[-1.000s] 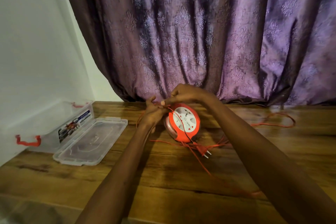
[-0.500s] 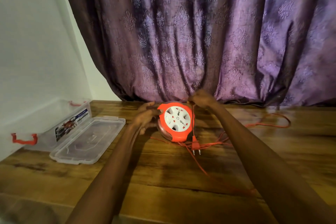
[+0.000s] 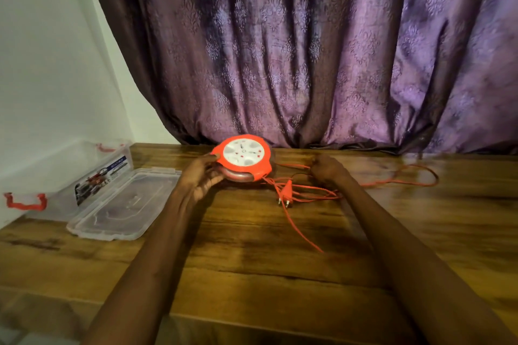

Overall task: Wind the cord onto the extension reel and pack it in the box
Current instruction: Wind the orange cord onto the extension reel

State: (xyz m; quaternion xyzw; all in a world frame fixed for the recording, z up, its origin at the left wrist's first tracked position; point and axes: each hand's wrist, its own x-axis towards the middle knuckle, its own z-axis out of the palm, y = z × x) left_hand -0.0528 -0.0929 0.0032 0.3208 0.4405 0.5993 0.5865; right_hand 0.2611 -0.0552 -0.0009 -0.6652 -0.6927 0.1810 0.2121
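The round orange extension reel [image 3: 243, 158] with a white socket face lies nearly flat at the back of the wooden table [image 3: 252, 274]. My left hand [image 3: 202, 175] grips its left rim. To the reel's right, my right hand [image 3: 326, 168] is closed on the thin orange cord [image 3: 398, 180], which loops loosely over the table. The cord's plug [image 3: 286, 194] lies just in front of the reel. A clear plastic box [image 3: 70, 176] with red clips sits open at the left edge.
The box's clear lid [image 3: 123, 204] lies flat on the table beside the box. A purple curtain [image 3: 308, 50] hangs right behind the reel. A white wall [image 3: 50, 64] borders the table on the left.
The reel has tipped from standing on edge to nearly flat and shifted back. My right hand left the reel's top and now holds the cord at its right.
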